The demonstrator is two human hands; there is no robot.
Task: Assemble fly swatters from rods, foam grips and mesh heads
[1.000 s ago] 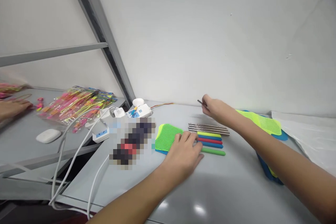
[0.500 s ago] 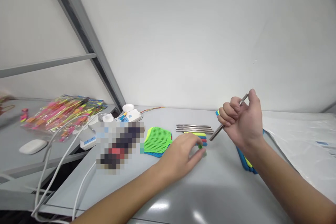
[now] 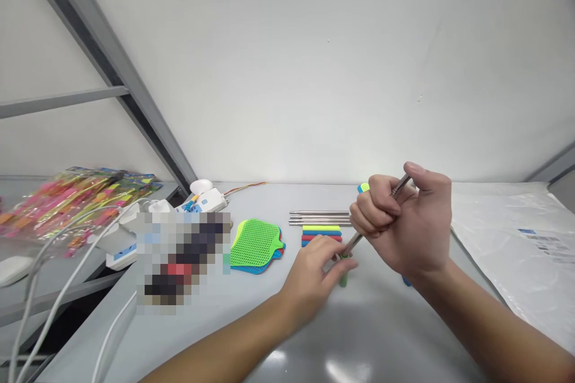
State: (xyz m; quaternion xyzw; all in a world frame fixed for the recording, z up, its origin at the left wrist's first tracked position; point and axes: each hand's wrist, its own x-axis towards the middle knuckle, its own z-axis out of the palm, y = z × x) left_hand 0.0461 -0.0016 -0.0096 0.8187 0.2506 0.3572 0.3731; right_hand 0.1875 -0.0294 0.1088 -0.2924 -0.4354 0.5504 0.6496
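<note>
My right hand (image 3: pixel 404 221) is closed in a fist around a thin metal rod (image 3: pixel 399 184) that slants down to the left. The rod's lower tip meets the top of a green handle tube (image 3: pixel 344 275), which my left hand (image 3: pixel 314 275) pinches upright on the grey table (image 3: pixel 251 323). Behind my left hand lie more coloured handle tubes (image 3: pixel 320 231) and a few bare metal rods (image 3: pixel 318 217). A stack of green and blue mesh swatter heads (image 3: pixel 255 244) lies to the left of them.
White power strips and cables (image 3: pixel 197 200) lie at the back left, beside packets of pink and yellow toys (image 3: pixel 76 191). A white plastic sheet (image 3: pixel 516 245) covers the right side. A slanted grey frame post (image 3: pixel 112 66) stands behind.
My right hand brought the metal rod from the far edge toward me. My left hand picked a green tube out of the row and stood it up under the rod's tip.
</note>
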